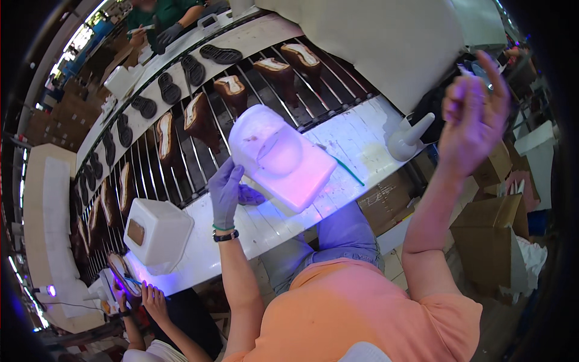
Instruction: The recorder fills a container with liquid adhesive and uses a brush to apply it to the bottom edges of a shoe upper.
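My left hand (228,190) wears a thin grey glove. Its fingers close around the left edge of a white plastic container (313,172) with a rounded cut-out opening, lit violet; part of the fingers is hidden. Bare and raised at the right, my right hand (473,117) has one finger stretched upward and the others loosely bent, with nothing plainly in it. Below it stands a white bottle with a spout (405,142). A thin green strip (347,169) lies beside the container on the white bench (377,130).
Brown shoe uppers (202,120) rest on a roller conveyor (187,160), and black soles (169,88) line the ledge behind. Another white container (160,229) stands at left. Co-workers' hands (154,301) work lower left; a person (166,24) is opposite. A cardboard box (485,241) is at right.
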The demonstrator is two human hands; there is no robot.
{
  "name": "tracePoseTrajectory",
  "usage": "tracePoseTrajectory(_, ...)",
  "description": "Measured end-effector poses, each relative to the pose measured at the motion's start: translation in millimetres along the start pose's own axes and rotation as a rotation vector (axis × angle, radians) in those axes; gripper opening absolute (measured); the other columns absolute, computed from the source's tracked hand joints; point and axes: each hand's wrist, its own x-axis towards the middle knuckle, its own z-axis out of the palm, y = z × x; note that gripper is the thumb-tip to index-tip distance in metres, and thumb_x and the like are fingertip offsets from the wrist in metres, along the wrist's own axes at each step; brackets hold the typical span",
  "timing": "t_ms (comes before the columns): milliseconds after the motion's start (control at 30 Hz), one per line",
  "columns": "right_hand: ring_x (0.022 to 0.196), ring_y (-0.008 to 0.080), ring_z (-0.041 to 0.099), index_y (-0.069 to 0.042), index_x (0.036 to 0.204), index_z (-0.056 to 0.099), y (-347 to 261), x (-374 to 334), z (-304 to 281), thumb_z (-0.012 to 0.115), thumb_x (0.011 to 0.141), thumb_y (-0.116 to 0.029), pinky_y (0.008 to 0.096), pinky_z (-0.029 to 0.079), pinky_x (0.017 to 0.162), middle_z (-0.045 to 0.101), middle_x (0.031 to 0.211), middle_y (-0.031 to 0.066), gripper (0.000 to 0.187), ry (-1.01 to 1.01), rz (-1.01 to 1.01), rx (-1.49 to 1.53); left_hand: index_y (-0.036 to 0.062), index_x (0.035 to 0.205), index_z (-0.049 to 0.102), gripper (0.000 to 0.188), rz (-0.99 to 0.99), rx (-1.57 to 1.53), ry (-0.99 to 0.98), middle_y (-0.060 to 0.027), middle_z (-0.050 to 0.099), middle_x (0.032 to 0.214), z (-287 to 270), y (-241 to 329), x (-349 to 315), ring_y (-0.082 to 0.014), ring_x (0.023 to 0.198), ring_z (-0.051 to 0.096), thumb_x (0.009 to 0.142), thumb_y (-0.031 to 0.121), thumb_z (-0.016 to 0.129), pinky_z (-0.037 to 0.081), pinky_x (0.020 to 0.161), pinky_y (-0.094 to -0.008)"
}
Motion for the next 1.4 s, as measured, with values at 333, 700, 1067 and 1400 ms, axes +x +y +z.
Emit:
tracePoseTrajectory(333,0.089,0.0304,0.066,-0.009,0.113,0.064,215.1,-83.2,16.6,0.068,0.078,-0.003,0.0451,0.051,0.079,0.065,0.109,0.0146,0.036,-0.419,-0.212,-1.169,-0.0003,0.127,0.057,0.070,0.275,0.709,0.097,-0.0134,0.072,0.096,23.1,20.6,24.2,-0.0257,0.080,0.071,0.068,0.026,0.084,0.055,0.077,-0.0377)
tracePoseTrajectory(700,0.057,0.0123,0.049,-0.003,0.070,0.057,166.7,-200.0,-61.7,0.049,0.091,-0.014,0.0307,0.041,0.055,0.052,0.060,0.0053,0.025,-0.338,0.821,-0.242,-0.0069,0.119,0.062,0.060,0.306,0.659,-0.008,-0.0136,0.073,0.099,1.6,1.6,24.5,-0.0182,0.088,0.067,0.070,0.026,0.077,0.052,0.081,-0.0346)
tracePoseTrajectory(1067,0.079,0.0440,0.065,-0.006,0.092,0.065,71.1,-314.5,-242.1,0.038,0.100,-0.050,0.0527,0.051,0.071,0.066,0.077,0.0229,0.052,-0.780,0.995,-1.010,-0.0058,0.115,0.064,0.054,0.203,0.484,0.008,-0.0104,0.072,0.090,21.9,6.4,26.3,-0.0155,0.074,0.065,0.076,0.027,0.081,0.051,0.065,-0.0308)
tracePoseTrajectory(1400,0.096,0.0387,0.067,-0.005,0.092,0.072,50.5,-397.7,-361.6,0.069,0.085,-0.035,0.0514,0.052,0.081,0.070,0.100,0.0194,0.032,-1.347,1.221,-1.330,-0.0056,0.117,0.062,0.049,0.187,0.529,-0.010,-0.0055,0.068,0.087,10.6,-0.6,29.5,-0.0127,0.067,0.059,0.079,0.021,0.078,0.048,0.056,-0.0282)
